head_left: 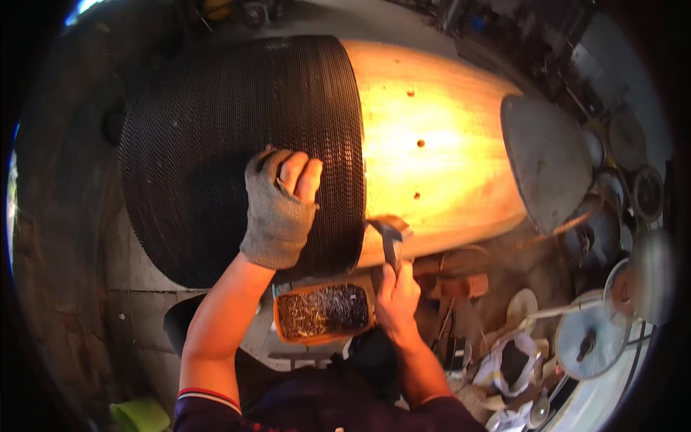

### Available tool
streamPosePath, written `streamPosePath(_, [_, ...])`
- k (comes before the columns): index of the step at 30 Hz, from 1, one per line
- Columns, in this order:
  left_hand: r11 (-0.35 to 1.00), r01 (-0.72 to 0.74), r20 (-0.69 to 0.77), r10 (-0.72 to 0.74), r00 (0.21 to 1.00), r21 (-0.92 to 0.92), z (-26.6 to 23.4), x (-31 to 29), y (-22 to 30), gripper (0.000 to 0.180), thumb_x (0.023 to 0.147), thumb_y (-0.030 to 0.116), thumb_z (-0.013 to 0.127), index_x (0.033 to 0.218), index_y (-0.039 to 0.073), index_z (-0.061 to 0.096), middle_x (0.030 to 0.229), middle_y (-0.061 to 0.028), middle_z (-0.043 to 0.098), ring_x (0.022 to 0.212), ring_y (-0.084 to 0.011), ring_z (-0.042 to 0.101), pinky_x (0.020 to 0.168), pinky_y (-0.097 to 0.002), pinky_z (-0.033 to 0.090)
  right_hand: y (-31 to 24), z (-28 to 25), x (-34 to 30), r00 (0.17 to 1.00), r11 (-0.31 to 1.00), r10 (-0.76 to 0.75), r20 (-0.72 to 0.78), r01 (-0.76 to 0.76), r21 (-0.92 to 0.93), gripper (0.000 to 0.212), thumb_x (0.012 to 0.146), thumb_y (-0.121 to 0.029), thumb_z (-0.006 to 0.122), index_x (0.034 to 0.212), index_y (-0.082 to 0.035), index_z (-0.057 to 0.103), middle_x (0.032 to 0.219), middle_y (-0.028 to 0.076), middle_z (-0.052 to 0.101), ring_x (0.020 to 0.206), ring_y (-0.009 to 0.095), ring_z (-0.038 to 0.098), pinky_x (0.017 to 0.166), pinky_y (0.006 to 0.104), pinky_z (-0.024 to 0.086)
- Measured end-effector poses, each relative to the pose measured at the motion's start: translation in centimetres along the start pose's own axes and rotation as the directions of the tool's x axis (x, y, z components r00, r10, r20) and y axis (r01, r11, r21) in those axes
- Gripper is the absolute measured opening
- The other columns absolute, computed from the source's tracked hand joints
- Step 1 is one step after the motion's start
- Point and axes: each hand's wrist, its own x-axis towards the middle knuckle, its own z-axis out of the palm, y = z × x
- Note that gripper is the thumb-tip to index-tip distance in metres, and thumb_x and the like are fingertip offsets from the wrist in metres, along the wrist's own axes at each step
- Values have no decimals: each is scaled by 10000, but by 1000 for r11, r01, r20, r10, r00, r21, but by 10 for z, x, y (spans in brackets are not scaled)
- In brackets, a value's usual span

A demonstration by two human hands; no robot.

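A large drum lies across the view, its left part wrapped in black toothed strip (209,144) in tight rows, its right part bare pale wood (461,173) with several dark holes. My left hand (282,205), in a grey glove that leaves some fingers bare, rests on the black rows with its fingers curled; what they hold, if anything, is hidden. My bare right hand (398,299) grips a hammer (392,234) by its handle. The hammer's head is beside the edge where the black rows meet the wood.
Below the drum stands an orange tray (324,336) of small metal pieces, probably nails. A grey disc (547,165) caps the drum's right end. Round discs (592,338), a white sack (511,363) and clutter fill the right side. A green container (140,415) is at lower left.
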Motion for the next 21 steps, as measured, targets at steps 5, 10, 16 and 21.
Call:
streamPosePath(5, [995,19,10,-20,1000,102,-7,20,0,310,789,23,763,1081,79,678,1071,-77,627,1022,-298,628,926,-484,501,-30,-30,-3,858,781,-391,-334,501,374,317,1002,-50,515,1260,96,630,1148,245,719,998,347,738,861,386,588])
streamPosePath(10, [988,16,41,-23,999,155,2,22,-10,303,805,8,752,1087,101,693,1045,-65,622,993,-300,626,905,-480,504,11,16,3,988,997,-66,-142,70,23,150,1009,-133,585,1028,15,571,821,264,646,736,485,626,599,506,490])
streamPosePath(16, [987,135,144,-122,982,-83,-21,12,44,394,847,-38,701,1218,90,667,1045,-104,582,995,-281,578,888,-435,499,18,0,-35,995,962,90,-33,-79,263,184,1022,-191,612,1041,-10,587,792,242,657,735,466,648,614,490,497])
streamPosePath(21, [895,178,175,-114,978,-410,-7,-37,92,612,808,-110,694,1377,52,536,1012,-81,608,943,-252,585,901,-429,483,9,-6,-32,996,949,72,-50,-53,311,199,1023,-206,618,1044,-9,601,786,227,662,726,451,657,614,483,500])
